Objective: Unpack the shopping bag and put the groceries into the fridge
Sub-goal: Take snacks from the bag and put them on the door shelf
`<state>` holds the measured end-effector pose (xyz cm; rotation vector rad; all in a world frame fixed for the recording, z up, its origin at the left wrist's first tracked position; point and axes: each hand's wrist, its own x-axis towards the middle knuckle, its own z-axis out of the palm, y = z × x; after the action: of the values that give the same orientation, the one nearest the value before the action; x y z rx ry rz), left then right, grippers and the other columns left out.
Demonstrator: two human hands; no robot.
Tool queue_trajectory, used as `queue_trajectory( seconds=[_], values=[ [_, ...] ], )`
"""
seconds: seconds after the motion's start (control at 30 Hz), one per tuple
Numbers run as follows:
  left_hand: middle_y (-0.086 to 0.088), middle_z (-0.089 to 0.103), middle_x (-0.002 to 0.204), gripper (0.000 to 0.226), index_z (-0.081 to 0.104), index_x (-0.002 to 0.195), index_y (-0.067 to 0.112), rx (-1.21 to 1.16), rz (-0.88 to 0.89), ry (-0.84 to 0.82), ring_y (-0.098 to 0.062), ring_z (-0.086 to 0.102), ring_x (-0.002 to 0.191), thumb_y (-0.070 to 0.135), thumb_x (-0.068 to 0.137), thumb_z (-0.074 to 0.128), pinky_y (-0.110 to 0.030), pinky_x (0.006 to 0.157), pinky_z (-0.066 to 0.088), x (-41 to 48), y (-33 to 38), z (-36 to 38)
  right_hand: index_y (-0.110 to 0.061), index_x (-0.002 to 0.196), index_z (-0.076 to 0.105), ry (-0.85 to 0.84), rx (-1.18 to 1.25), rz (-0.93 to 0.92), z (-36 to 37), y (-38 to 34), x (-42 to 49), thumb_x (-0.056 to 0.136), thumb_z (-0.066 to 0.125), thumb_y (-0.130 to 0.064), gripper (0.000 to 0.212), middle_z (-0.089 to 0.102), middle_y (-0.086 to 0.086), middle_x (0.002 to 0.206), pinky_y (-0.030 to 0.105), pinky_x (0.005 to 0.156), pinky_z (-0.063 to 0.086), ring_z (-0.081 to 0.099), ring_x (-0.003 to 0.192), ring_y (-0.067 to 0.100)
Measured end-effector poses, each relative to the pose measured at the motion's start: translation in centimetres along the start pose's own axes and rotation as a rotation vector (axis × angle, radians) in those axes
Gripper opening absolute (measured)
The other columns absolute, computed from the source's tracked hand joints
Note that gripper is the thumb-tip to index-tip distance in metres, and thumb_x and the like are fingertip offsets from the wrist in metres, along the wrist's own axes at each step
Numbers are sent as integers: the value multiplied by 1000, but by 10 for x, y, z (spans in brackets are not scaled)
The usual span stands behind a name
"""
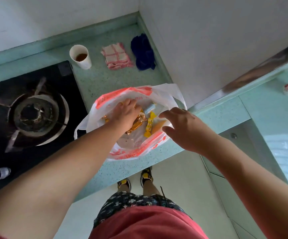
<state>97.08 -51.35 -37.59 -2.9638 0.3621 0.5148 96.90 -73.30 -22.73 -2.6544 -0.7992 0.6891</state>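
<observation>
A white plastic shopping bag with red print (132, 150) lies open on the pale green counter (105, 78). Inside it I see gold-wrapped snacks (137, 124), a yellow wrapped packet (149, 126) and a light blue wrapped one (149, 108). My left hand (125, 114) reaches into the bag, its fingers curled down among the snacks; what they hold is hidden. My right hand (184, 125) hovers over the bag's right rim with fingers spread and relaxed, holding nothing.
A black gas hob (31, 111) lies to the left, with a small bottle (0, 173) on its near edge. Behind the bag stand a paper cup (80, 56), a folded pink-checked cloth (116, 56) and a dark blue cloth (143, 52). White walls enclose the corner.
</observation>
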Motion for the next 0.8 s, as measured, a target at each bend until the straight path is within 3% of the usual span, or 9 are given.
queue_trajectory(
  seconds=[0.23,0.4,0.53,0.63,0.8],
  values=[
    [-13,52,130,46,52,130,11,81,-36,-58,-32,49,119,15,85,64,-43,98,42,11,4,-5,-20,134,58,15,3,26,-1,5,-1,98,58,-26,36,62,8,126,40,91,49,59,113,28],
    [-13,57,110,47,59,115,7,-48,-100,8,-33,61,92,38,83,74,-42,76,52,-3,-8,-1,-22,134,55,20,-3,-20,-1,-4,6,99,54,-28,35,62,7,126,41,89,52,58,112,27],
    [-12,62,107,59,51,126,8,-390,-261,24,-29,61,93,37,80,74,-42,74,56,-24,-16,-14,-22,134,54,16,-22,-54,-3,-14,16,98,54,-30,36,61,7,126,42,87,52,57,112,28],
    [-3,61,105,54,46,126,14,-749,-428,-16,-20,58,88,28,80,71,-34,69,50,-45,-22,-31,-26,137,51,17,-28,-83,-7,-24,23,98,53,-30,40,60,6,128,41,89,49,56,114,29],
    [1,54,82,38,45,121,20,-1269,-586,-23,-10,51,66,16,87,60,-22,53,40,-82,-27,-56,-26,138,50,-28,-61,-109,-8,-39,35,99,51,-34,40,60,7,131,40,92,49,56,117,27]
  ],
)
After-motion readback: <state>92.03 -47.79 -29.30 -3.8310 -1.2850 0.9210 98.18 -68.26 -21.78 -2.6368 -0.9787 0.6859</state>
